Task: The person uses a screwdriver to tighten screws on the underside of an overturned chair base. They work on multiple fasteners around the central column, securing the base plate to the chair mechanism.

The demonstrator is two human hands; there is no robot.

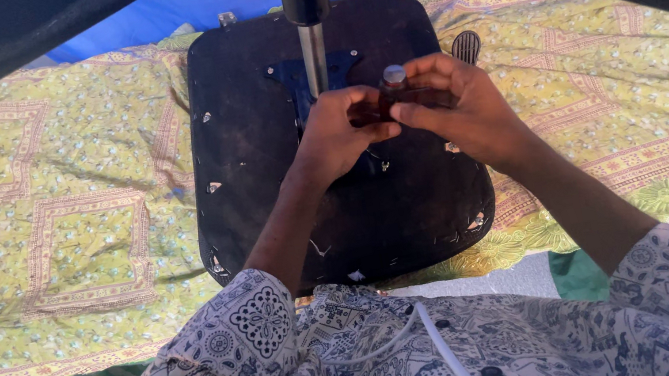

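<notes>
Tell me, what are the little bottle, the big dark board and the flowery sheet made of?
The little bottle, held by both the left hand and the right hand, looks like brown glass or clear plastic with a pale cap; it is too small to tell. The dark board seems to be worn painted wood, chipped at the edges. The flowery sheet is soft printed cloth, wrinkled.

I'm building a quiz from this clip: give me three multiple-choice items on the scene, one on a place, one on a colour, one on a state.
1. Where does the upturned chair seat lie?
A on a patterned cloth
B on bare concrete
C on a shelf

2. What colour is the cloth mostly?
A red
B yellow-green
C white

3. What are the hands doing?
A resting apart
B both holding a small bottle
C gripping the metal post

Key: 1 A, cloth shows all round it. 2 B, its ground colour. 3 B, left hand and right hand meet on the bottle.
</notes>
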